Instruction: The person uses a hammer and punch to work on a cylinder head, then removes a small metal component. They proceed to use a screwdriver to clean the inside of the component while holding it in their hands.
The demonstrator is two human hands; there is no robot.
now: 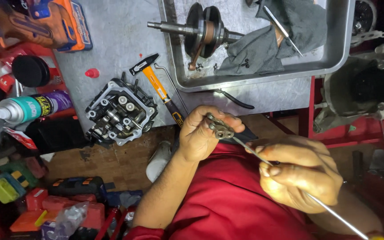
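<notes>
Head view: your left hand pinched a small metal part, right-hand fingers clamped on a thin rod probing it; cylinder head waited, dismantled, on the bench.

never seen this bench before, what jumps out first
Centre frame, the left hand pinches a small metal part while the right hand holds a thin metal rod to it. Behind, a cylinder head sits on the grey bench, and a crankshaft lies in a steel tray.

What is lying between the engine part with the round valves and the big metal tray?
In the head view, an orange-handled hammer with a black head lies on the grey table between the grey cylinder head and the steel tray.
</notes>
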